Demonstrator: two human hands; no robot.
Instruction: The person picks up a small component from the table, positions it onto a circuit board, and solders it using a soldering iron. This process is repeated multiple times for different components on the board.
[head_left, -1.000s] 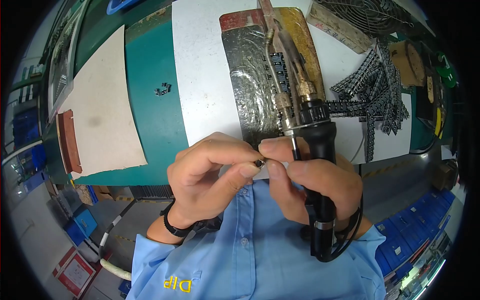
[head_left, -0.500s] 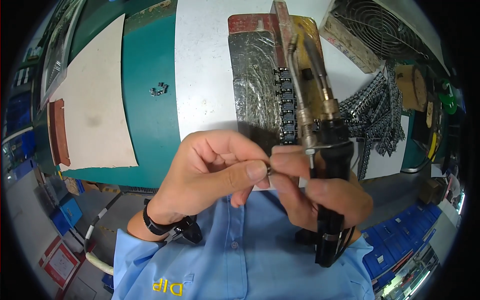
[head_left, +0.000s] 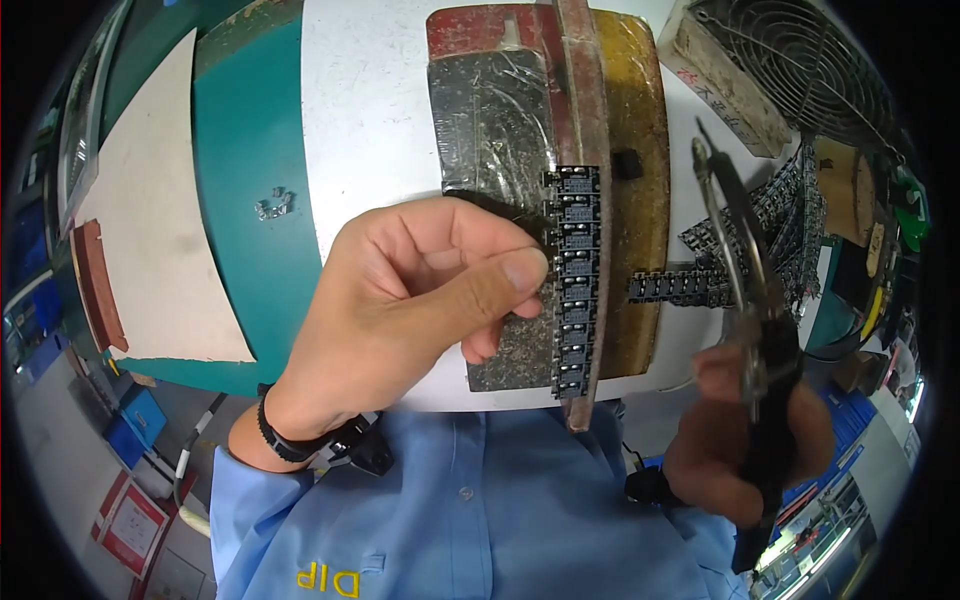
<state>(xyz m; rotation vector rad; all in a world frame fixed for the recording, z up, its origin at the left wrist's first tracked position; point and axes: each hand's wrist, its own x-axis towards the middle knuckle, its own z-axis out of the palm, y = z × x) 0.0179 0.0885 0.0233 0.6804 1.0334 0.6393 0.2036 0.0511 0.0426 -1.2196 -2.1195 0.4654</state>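
My left hand (head_left: pixel 400 300) is closed in a pinch beside a strip of small dark circuit boards (head_left: pixel 577 290). Whatever lies between its thumb and forefinger is hidden or too small to make out. The strip rests along a raised reddish bar (head_left: pixel 582 100) on a worn fixture plate (head_left: pixel 490 130), black on one side and amber on the other. My right hand (head_left: pixel 715 450), somewhat blurred, grips a soldering iron (head_left: pixel 778 360) with a thin metal tube fixed alongside. The iron's tip points away from me, to the right of the fixture.
More board strips (head_left: pixel 770 225) lie piled at the right, one reaching onto the amber side. Behind them stands a fan with a round grille (head_left: pixel 790 60). Small shiny bits (head_left: pixel 273 204) sit on the green mat (head_left: pixel 250 130), near a beige sheet (head_left: pixel 150 220).
My hands have parted: the right one has swung right and nearer me with the soldering iron. My left hand has moved slightly up and stays pinched. The board strip now shows fully.
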